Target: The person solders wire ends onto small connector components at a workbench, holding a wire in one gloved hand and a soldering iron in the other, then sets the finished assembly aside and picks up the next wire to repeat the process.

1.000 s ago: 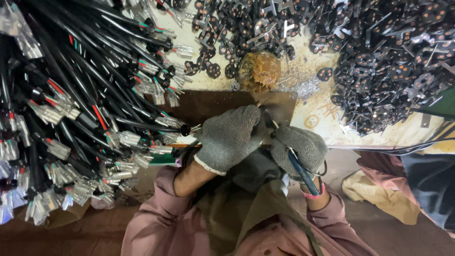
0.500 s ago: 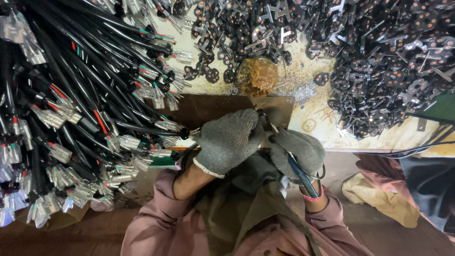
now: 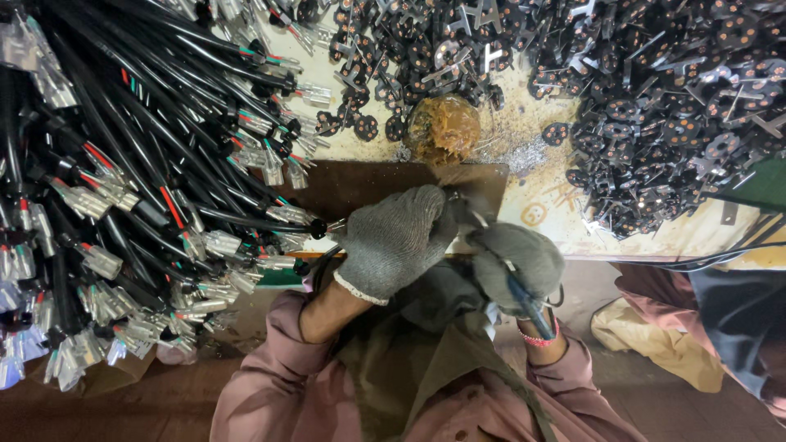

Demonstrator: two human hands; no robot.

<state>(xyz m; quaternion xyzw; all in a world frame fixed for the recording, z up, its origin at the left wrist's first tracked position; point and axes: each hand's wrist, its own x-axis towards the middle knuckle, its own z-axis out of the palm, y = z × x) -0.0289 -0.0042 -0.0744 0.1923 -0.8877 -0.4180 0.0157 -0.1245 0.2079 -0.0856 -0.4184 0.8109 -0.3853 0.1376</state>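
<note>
Fingers (image 3: 426, 214) in grey knit gloves around thin black cable (image 3: 321, 263)

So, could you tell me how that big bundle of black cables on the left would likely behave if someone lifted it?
The black cables would probably flop and sag, since they lie in loose curves. Their metal terminals splay in all directions, so they would likely snag each other. The heap looks dense, so probably heavy as a whole.
</note>
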